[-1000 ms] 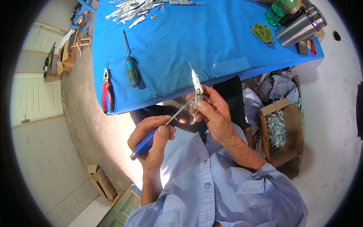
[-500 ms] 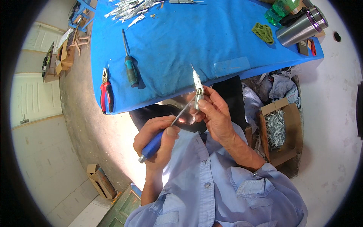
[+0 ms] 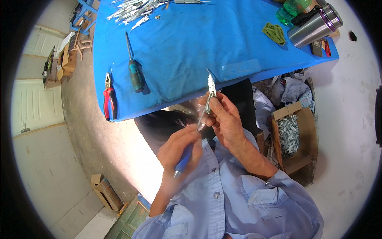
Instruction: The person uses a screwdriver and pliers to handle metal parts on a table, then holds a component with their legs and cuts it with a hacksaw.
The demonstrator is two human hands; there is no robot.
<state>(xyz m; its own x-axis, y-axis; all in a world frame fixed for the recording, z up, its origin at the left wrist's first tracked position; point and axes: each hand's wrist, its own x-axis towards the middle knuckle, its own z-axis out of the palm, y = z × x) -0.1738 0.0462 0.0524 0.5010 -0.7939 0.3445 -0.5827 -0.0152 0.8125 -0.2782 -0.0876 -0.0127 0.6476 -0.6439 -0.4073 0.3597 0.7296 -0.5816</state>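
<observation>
My right hand pinches a small white and silver metal part with a thin pin at its upper end, held upright just off the table's near edge. In my left hand is a screwdriver with a blue handle, the fingers closed around it. Its thin shaft slants up to the lower half of the metal part, where the tip is lost against the part and the fingers. The left hand is a little blurred.
On the blue-covered table lie red-handled pliers, a teal-handled screwdriver, a pile of metal parts, a green cloth and a steel flask. At right stands a cardboard box holding many similar parts.
My left hand has moved right and the screwdriver has swung steeper, closer to in line with the metal part. The right hand has hardly moved; the part tilts slightly differently.
</observation>
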